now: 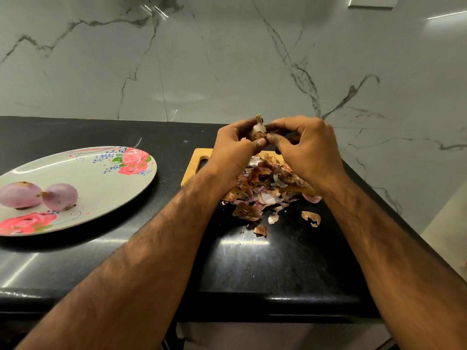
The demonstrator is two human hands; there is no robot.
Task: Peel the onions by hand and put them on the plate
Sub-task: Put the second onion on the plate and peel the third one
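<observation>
Forearms (151,261), then left hand (233,150) and right hand (308,147), both pinching onion (258,129) between them.

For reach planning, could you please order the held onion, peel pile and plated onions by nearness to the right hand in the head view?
1. held onion, pinched by the right hand.
2. peel pile, just beneath.
3. plated onions, far left.

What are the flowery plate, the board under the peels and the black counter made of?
The plate looks like glossy melamine or glazed ceramic: it has a smooth shine and printed roses, but I cannot tell which. The board looks like pale, matte wood or bamboo, with a cut-out handle. The counter seems to be polished black stone, with fine speckles and mirror-like reflections.
</observation>
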